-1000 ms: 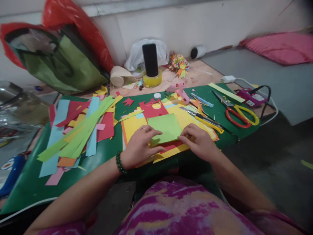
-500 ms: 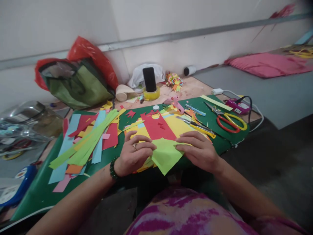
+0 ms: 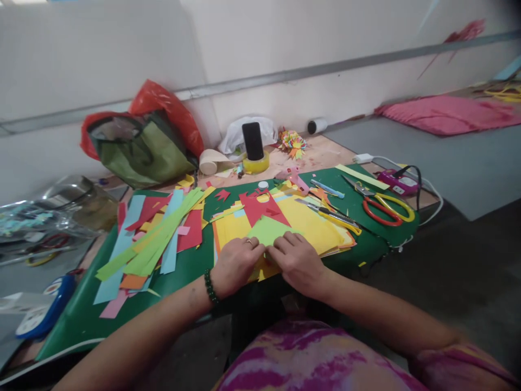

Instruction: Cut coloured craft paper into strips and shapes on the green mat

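Cutter [image 3: 331,213] near pinched green paper [image 3: 268,229] — perhaps folded

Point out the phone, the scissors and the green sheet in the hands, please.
Phone [image 3: 253,142], head view, on its dark screen.
Scissors [image 3: 367,193], head view, near the pivot.
Green sheet [image 3: 269,229], head view, on its upper part.

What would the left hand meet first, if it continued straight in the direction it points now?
Besides the green paper it touches, the left hand would probably meet the right hand first; their exact gap is unclear.
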### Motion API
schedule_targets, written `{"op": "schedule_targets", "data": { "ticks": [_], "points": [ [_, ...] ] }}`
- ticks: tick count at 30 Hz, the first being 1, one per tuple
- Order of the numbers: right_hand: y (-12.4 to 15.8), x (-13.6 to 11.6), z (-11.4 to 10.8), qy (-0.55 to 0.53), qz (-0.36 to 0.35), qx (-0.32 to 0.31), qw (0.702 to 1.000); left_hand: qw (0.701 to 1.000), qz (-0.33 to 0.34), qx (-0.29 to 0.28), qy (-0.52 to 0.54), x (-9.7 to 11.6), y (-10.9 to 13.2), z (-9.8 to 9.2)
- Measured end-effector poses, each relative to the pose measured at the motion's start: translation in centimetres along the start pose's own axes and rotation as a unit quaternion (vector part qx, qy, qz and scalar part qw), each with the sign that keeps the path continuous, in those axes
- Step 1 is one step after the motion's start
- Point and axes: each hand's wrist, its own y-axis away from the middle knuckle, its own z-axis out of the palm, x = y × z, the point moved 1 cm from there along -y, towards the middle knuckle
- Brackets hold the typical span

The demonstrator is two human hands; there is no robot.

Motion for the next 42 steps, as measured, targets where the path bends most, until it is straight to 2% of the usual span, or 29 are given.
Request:
{"op": "schedule_targets", "data": {
  "ticks": [4, 7, 11, 14, 18, 22, 27, 33, 36, 42],
  "points": [
    [0.8, 3.0, 0.2, -0.067, -0.025, -0.010, 0.997, 1.000, -0.010, -0.014, 0.021, -1.7, 0.6, 0.8],
    [1.0, 4.3, -0.5, -0.053, -0.048, -0.003, 0.997, 0.999, -0.035, -0.010, 0.011, -1.8, 1.0, 0.5],
    [0.9, 3.4, -1.3, 0.046, -0.038, 0.027, 0.998, 0.999, -0.046, 0.022, -0.008, -0.6, 0.7, 0.1],
    [0.9, 2.8, -0.8, 0.055, -0.031, 0.003, 0.998, 1.000, -0.015, 0.000, 0.000, 0.1, 0.3, 0.3],
    [1.6, 3.9, 0.3, -0.060, -0.021, -0.076, 0.995, 0.999, -0.008, -0.039, 0.014, 0.0, 0.2, 0.9],
    [2.4, 5.9, 0.6, -0.202, 0.028, -0.106, 0.973, 0.996, -0.027, -0.058, 0.069, -0.2, 0.3, 1.2],
    [2.5, 7.2, 0.2, -0.236, 0.052, -0.121, 0.963, 0.988, -0.060, -0.053, 0.130, -0.3, 0.4, 1.6],
    [2.7, 8.3, -0.6, -0.262, 0.082, -0.121, 0.954, 0.992, -0.036, -0.030, 0.116, -0.5, 0.6, 1.7],
    [2.8, 8.4, -0.8, -0.258, 0.076, -0.141, 0.953, 0.993, -0.031, -0.037, 0.110, -0.4, 0.6, 1.4],
    [2.7, 8.0, -0.8, -0.172, 0.018, -0.150, 0.974, 0.989, -0.042, -0.075, 0.119, -0.4, 0.2, 0.7]
  ]
}}
